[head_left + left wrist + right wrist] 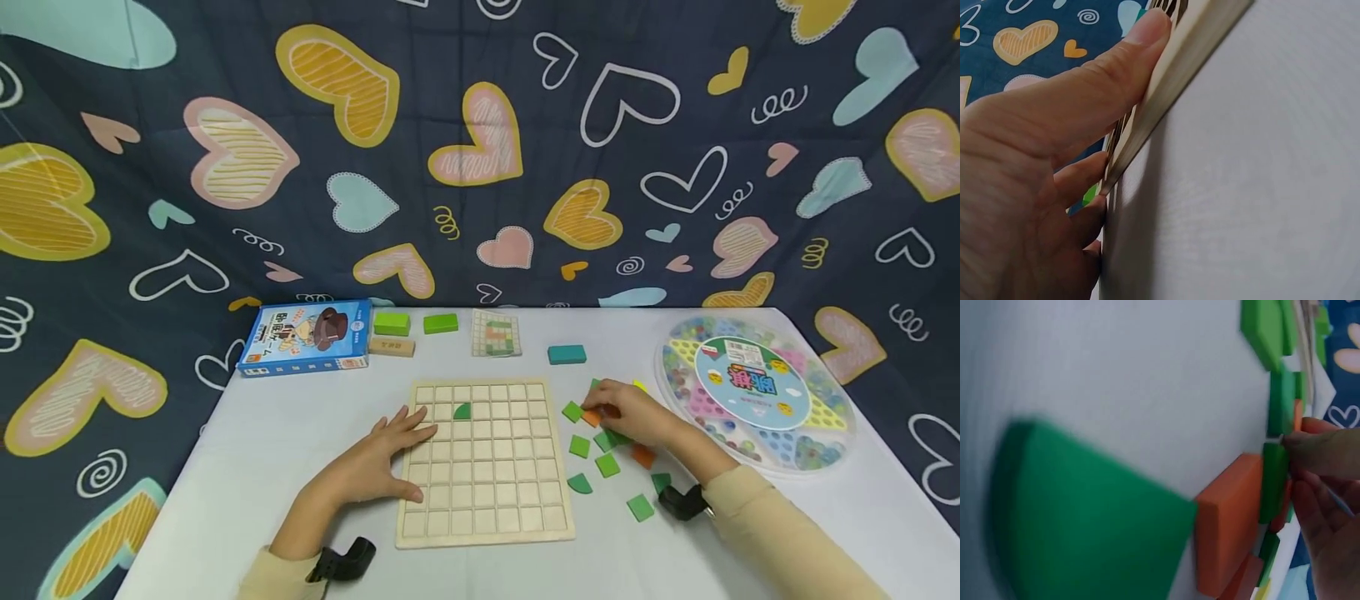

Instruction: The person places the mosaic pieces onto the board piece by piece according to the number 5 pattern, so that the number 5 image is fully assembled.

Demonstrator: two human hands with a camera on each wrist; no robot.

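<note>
Two hands work at the wooden grid board [487, 500]: the left hand [386, 462] lies flat, fingers straight, against its left edge. The right hand [637, 417] rests over loose green tiles [579, 446] just right of the board, seemingly pinching a green tile [1274, 481] at its fingertips.

The white desk [247, 450] carries a wooden grid board [487, 492], scattered green tiles [607, 464], orange tiles [642, 454], a blue box [307, 337], blocks [392, 323], a round marble tray [757, 396].
</note>
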